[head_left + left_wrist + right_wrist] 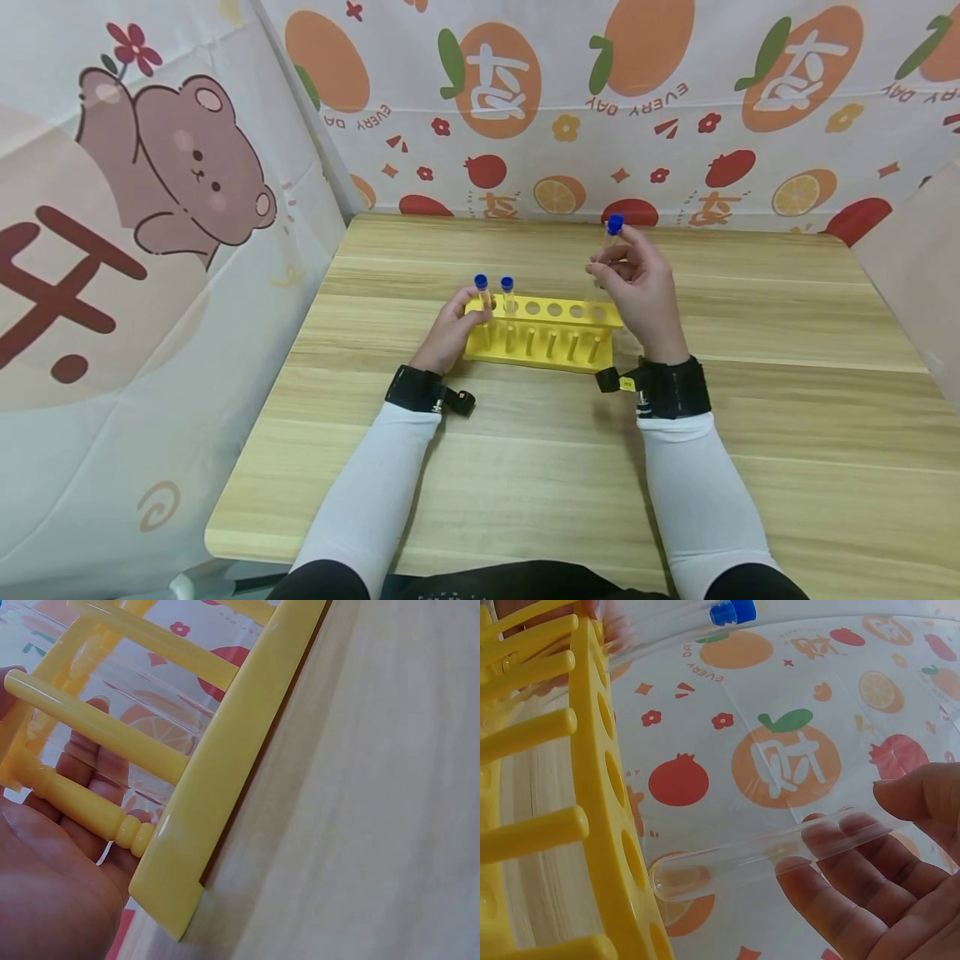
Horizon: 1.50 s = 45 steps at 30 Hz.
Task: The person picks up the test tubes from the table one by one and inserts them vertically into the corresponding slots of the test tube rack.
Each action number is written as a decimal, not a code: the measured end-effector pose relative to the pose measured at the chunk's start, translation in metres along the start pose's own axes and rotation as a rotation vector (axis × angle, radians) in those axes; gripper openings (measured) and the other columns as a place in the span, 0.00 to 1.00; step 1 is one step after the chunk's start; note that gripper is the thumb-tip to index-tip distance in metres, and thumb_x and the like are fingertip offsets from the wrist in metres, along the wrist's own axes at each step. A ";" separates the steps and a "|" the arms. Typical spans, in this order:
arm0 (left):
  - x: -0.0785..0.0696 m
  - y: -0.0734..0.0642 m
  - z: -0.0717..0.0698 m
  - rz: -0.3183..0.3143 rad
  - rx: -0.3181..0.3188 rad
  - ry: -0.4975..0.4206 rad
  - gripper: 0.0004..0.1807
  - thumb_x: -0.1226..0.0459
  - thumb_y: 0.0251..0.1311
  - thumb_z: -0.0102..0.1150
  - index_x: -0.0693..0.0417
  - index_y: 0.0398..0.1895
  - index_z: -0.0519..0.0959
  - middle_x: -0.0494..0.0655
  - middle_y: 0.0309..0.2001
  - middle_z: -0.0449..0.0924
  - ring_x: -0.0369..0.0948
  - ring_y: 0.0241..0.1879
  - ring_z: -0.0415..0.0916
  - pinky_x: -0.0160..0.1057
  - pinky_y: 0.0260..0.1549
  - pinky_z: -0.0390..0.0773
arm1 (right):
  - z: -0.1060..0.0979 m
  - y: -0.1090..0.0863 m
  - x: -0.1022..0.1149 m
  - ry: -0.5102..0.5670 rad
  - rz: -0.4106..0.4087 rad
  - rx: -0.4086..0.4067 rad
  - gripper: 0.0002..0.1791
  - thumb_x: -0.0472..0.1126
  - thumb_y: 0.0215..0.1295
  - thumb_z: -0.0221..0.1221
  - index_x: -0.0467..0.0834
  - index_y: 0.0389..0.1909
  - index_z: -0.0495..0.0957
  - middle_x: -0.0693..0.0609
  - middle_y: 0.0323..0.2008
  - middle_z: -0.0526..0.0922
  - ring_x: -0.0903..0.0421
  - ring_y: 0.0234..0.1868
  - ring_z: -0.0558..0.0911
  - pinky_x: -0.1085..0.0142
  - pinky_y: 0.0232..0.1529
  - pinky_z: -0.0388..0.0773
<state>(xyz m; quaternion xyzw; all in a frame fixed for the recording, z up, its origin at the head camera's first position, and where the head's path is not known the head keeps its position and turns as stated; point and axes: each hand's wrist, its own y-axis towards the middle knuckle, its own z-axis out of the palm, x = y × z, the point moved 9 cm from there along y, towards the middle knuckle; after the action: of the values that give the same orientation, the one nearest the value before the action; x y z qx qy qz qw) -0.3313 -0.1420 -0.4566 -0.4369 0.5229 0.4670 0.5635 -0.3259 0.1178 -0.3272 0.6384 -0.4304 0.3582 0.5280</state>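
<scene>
A yellow test tube rack [562, 322] stands on the table. My left hand [447, 333] holds the rack's left end, thumb in front and fingers reaching behind it. Two tubes with blue caps [507, 283] stand upright in the leftmost holes. Above the rack's right end, my right hand [647, 292] pinches a clear test tube [735, 862] between thumb and fingers. Its blue cap [615, 223] points up. In the right wrist view the tube's rounded bottom is close to the holes of the rack's top bar [604, 761].
The wooden table [525, 467] extends on both sides of the rack and toward me. A printed cloth [420, 75] hangs behind the table's far edge. Another cloth with a bear picture [195, 167] hangs at the left.
</scene>
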 end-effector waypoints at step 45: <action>0.000 0.000 -0.001 -0.003 0.001 0.000 0.13 0.70 0.64 0.53 0.45 0.48 0.73 0.58 0.68 0.64 0.45 0.74 0.49 0.49 0.64 0.63 | 0.049 -0.009 0.013 0.036 -0.106 0.037 0.23 0.36 0.68 0.59 0.47 0.63 0.70 0.46 0.43 0.81 0.54 0.48 0.85 0.67 0.49 0.81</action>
<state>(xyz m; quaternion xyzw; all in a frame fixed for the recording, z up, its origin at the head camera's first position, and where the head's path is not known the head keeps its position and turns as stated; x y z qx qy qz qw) -0.3314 -0.1428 -0.4564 -0.4376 0.5223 0.4659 0.5644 -0.3125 0.0682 -0.3282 0.6635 -0.3800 0.3490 0.5419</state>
